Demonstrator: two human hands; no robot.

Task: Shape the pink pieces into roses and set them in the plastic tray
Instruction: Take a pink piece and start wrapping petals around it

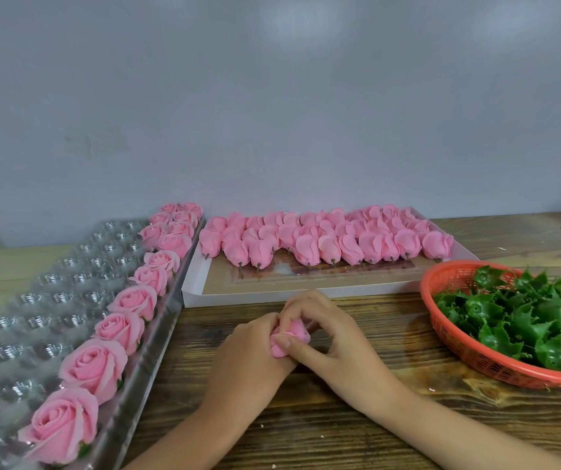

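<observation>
The left hand (250,357) and right hand (335,334) meet just above the worktop (340,422), fingers curled round one pink piece (289,338), likely to steady it while its petals are worked. Finished roses (96,364) line the plastic tray (35,300) along its right edge. Unshaped pieces (323,244) fill the white box (272,295), and green leaf caps (516,320) the red basket (475,359).

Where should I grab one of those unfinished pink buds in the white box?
Probably by the base just above its stub stem, coming from the near side: the front-row pink bud lies with its stem toward you, petals loose behind.
</observation>
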